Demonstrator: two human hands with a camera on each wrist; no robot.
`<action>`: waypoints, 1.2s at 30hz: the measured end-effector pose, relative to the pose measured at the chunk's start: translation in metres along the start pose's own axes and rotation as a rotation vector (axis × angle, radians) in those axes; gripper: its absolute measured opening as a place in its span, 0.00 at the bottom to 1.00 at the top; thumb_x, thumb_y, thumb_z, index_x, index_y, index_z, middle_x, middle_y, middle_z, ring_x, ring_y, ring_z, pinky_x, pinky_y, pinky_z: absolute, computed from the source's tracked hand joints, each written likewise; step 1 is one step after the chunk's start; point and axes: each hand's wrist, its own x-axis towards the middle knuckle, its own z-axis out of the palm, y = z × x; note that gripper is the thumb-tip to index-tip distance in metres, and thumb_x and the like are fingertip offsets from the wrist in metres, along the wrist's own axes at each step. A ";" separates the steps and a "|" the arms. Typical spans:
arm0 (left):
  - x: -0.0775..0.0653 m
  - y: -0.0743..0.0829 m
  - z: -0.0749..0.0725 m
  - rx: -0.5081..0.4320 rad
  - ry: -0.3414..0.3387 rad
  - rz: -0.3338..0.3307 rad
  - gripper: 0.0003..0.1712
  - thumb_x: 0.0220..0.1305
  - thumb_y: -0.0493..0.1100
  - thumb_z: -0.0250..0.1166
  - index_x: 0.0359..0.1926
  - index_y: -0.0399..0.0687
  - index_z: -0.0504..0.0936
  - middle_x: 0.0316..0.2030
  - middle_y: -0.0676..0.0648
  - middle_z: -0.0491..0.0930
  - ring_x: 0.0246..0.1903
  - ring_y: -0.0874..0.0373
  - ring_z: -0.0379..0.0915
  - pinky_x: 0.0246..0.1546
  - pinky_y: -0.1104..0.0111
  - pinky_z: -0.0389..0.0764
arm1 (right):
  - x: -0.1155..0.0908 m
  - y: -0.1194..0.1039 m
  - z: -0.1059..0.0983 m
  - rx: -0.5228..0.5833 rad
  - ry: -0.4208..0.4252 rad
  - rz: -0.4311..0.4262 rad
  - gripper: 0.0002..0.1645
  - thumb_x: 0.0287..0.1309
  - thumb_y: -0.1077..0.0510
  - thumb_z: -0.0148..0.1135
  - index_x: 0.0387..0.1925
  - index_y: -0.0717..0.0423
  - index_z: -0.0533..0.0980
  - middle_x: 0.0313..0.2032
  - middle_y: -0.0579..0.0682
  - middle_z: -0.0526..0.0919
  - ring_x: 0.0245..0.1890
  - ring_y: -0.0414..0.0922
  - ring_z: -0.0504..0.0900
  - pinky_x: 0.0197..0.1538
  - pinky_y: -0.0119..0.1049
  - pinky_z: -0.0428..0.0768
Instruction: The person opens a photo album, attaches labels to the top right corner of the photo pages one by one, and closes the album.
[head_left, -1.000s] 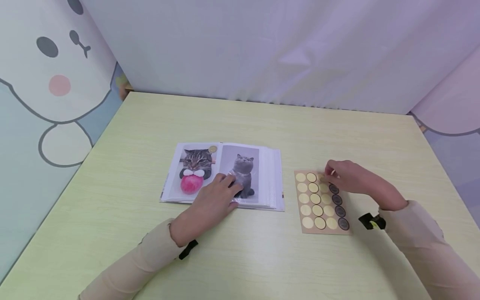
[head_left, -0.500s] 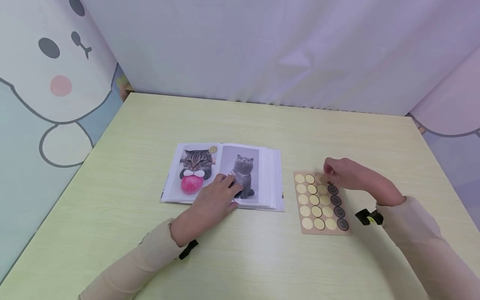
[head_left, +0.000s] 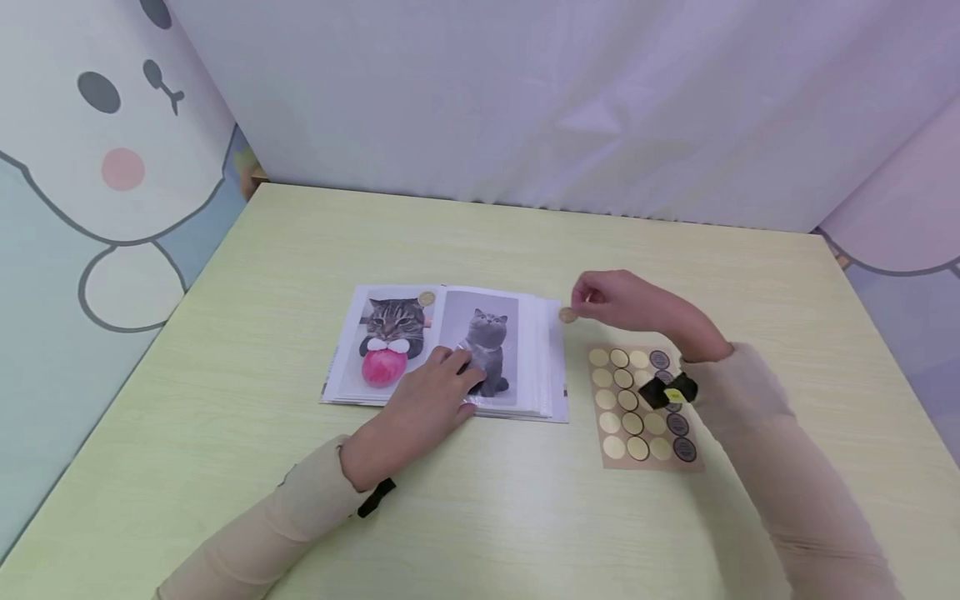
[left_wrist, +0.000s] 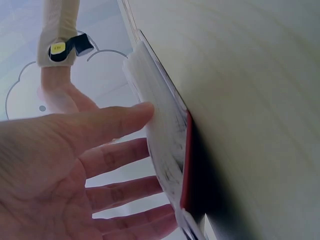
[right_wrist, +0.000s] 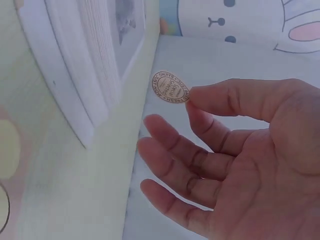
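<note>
An open photo album (head_left: 536, 354) lies on the table with a tabby cat picture (head_left: 395, 323) on its left page and a grey cat picture (head_left: 487, 333) on its right. My left hand (head_left: 431, 400) rests across the lower right page; in the left wrist view its fingers (left_wrist: 125, 195) lie fairly straight on the page, the thumb by the edge. Between thumb and forefinger, my right hand (head_left: 626, 302) pinches a round sticker (right_wrist: 170, 88) with printed lettering, held just off the album's right edge. A similar round sticker (head_left: 427, 299) is on the tabby picture's upper corner.
To the right of the album lies a brown sticker sheet (head_left: 609, 461) with rows of pale and dark round stickers, partly covered by the right wrist's black strap (head_left: 667, 392). A pale curtain (head_left: 510, 100) hangs behind the table (head_left: 480, 525).
My right hand has lifted a round sticker off the sheet's top row and carried it left and away, towards the album. The left hand has stayed put.
</note>
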 end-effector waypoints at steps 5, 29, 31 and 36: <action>0.000 0.000 0.000 0.000 -0.006 -0.004 0.18 0.59 0.48 0.65 0.49 0.48 0.78 0.48 0.45 0.74 0.49 0.49 0.68 0.40 0.63 0.81 | 0.027 -0.013 0.005 0.028 -0.033 -0.029 0.08 0.64 0.58 0.54 0.37 0.62 0.72 0.36 0.56 0.78 0.33 0.47 0.73 0.35 0.37 0.72; 0.002 0.000 0.000 0.000 -0.037 -0.023 0.20 0.58 0.49 0.65 0.51 0.49 0.78 0.50 0.45 0.74 0.50 0.49 0.68 0.42 0.63 0.81 | 0.085 -0.027 0.030 -0.020 -0.094 0.056 0.08 0.63 0.62 0.49 0.38 0.64 0.73 0.37 0.56 0.77 0.34 0.47 0.73 0.37 0.36 0.73; 0.002 0.000 0.000 0.001 -0.038 -0.022 0.20 0.58 0.49 0.65 0.51 0.49 0.78 0.50 0.45 0.74 0.50 0.49 0.68 0.43 0.63 0.81 | 0.087 -0.027 0.030 -0.031 -0.097 0.057 0.08 0.62 0.63 0.49 0.38 0.63 0.73 0.37 0.56 0.78 0.34 0.47 0.74 0.37 0.36 0.73; 0.002 -0.001 0.001 0.002 -0.042 -0.017 0.21 0.59 0.50 0.65 0.52 0.49 0.78 0.51 0.45 0.74 0.51 0.49 0.67 0.45 0.63 0.80 | 0.089 -0.028 0.030 -0.049 -0.103 0.066 0.08 0.62 0.62 0.50 0.39 0.63 0.74 0.38 0.57 0.78 0.35 0.48 0.74 0.39 0.37 0.74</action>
